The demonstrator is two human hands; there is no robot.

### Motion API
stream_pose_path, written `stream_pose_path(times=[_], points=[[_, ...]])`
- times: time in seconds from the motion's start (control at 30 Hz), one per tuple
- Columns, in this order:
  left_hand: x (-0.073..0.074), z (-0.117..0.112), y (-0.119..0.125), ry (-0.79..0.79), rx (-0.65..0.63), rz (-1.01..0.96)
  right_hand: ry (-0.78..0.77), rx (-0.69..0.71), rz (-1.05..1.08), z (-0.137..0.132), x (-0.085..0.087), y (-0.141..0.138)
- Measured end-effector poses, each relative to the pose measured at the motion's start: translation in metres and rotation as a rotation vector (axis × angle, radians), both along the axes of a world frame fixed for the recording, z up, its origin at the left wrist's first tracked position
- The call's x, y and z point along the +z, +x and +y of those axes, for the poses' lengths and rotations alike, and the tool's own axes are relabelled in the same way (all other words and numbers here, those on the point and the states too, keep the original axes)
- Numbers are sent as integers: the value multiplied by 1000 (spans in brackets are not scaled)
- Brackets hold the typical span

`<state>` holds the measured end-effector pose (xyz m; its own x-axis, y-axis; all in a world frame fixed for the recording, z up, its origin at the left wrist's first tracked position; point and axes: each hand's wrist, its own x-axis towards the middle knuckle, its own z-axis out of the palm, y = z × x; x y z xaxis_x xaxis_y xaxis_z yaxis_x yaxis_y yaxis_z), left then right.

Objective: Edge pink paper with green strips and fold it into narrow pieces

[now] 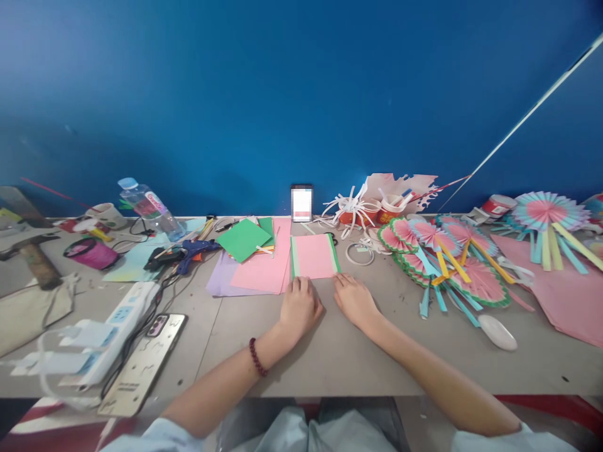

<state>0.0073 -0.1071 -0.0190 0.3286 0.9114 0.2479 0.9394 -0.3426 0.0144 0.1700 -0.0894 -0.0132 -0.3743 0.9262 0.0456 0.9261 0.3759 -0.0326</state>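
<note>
A pink paper sheet [313,256] with green strips down both sides lies on the table in front of me. My left hand [300,309], with a dark red bead bracelet [257,358] at the wrist, has its fingers curled closed over the sheet's near left corner. At the near right corner, my right hand [357,302] holds the edge with its fingers together. Both thumbs are partly hidden. Left of the sheet are larger pink paper [257,274], purple paper [223,276] and green squares [242,240].
A phone with a lit screen [302,204] leans on the blue wall. Pleated paper fans [480,276], a white roll of tape [359,253] and a computer mouse [498,332] lie right. Left are a glue gun [193,251], bottle [153,207], power strip [120,329], phone [144,364] and hammer [40,260].
</note>
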Motion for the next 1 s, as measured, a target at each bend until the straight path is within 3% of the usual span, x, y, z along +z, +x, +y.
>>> stream_pose_path(times=[0.23,0.53,1.0], points=[[-2,8,-6,-11,-40,72,37,48,147,9,-8,11],[6,21,-25,5,-63,-48,86,67,340,16,-16,20],[-10,43,-44,-14,-90,-166,32,61,225,11,-8,18]])
